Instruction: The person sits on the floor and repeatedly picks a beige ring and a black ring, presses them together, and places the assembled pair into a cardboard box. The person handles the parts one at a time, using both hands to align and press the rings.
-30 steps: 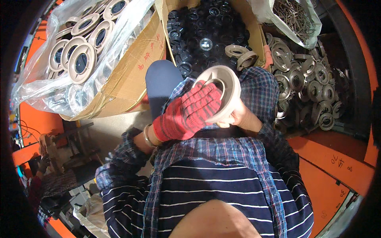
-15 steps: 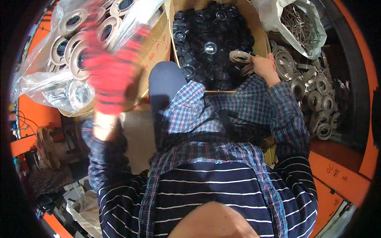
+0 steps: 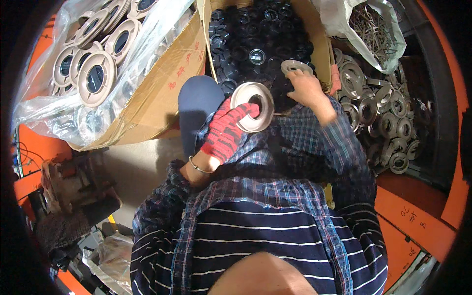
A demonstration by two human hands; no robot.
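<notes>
Beige flanged ring held up in front of chest, just below the cardboard box of black round parts; left hand in red knit glove, fingers grasping the ring with fingertips through its centre hole. Right hand bare, fingers closed on a flat grey metal ring at the box's near right corner. Right of the box, heap of grey metal rings lying loose; above it, clear bag of thin metal pins. Left, open cardboard box with plastic liner full of more beige flanged rings. Plaid sleeves, striped shirt below.
</notes>
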